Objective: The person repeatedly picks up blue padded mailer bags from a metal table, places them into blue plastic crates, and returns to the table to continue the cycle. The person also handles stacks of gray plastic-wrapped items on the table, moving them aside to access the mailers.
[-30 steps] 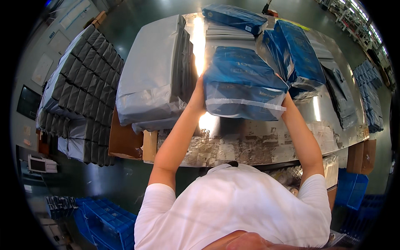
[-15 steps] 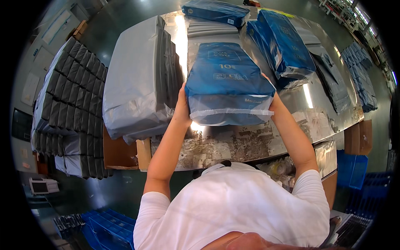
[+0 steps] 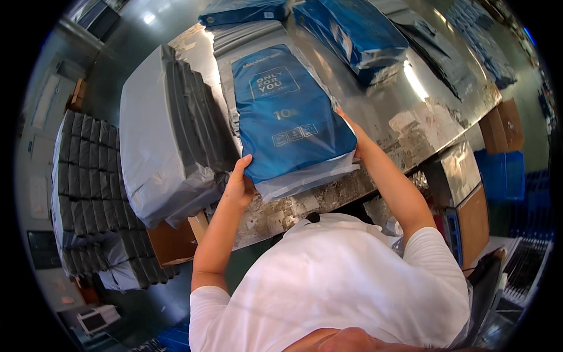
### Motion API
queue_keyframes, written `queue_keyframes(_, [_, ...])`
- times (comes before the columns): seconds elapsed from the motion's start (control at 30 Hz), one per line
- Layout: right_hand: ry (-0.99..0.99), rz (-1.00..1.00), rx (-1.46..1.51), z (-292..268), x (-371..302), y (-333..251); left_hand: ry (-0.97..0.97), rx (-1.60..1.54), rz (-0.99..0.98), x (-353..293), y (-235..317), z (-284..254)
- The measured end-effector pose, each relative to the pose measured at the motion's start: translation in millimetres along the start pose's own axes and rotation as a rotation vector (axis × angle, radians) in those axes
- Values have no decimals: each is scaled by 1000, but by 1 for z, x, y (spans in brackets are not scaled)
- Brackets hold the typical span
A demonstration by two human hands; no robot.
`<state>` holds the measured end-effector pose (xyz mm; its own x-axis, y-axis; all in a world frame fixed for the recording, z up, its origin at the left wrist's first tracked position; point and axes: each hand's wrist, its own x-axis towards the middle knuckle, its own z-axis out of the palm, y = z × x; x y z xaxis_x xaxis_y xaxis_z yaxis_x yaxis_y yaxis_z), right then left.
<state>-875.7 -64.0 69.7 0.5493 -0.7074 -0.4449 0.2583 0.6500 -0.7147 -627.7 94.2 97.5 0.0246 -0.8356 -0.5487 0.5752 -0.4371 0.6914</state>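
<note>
A blue plastic package (image 3: 287, 117) with a translucent near end and light printing on its upper face lies lengthwise in front of me. My left hand (image 3: 239, 183) grips its near left corner, thumb on top and the other fingers partly hidden below. Along its right side my right hand (image 3: 352, 136) holds the edge, most of its fingers out of sight. Beneath the package's far end shows a stack of grey plastic bags (image 3: 249, 36). Left of the package stands a taller pile of grey bags (image 3: 155, 129).
More blue packages lie on the metal table (image 3: 381, 135): one far left (image 3: 243, 12), others far right (image 3: 355, 35). Beyond these is a dark grey bag stack (image 3: 431, 50). Cardboard boxes (image 3: 173, 240) stand below the table's left end; a blue crate (image 3: 500, 176) stands at right.
My view has turned, so the table appears slanted. The package's near end has tipped down and more of its printed top shows. Both hands stay on its sides.
</note>
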Motion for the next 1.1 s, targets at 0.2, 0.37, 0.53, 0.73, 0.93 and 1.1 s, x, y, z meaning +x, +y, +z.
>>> queue_keyframes(0.2, [675,-552,25,-87,-50,81,46,-95,37,5,-11,21])
queue_keyframes(0.37, [135,-44,79,-9,-124,90,48,-97,5,2,-14,33])
queue_keyframes(0.53, [146,-36,318,12,-109,87,56,-37,-16,4,-19,37])
queue_keyframes(0.73, [59,-316,333,6,-99,114,28,-51,-17,4,-18,39])
queue_keyframes(0.93, [23,-360,301,6,-98,116,18,-56,5,4,-19,34])
queue_keyframes(1.1, [7,-390,293,6,-97,119,21,-63,12,4,-19,30])
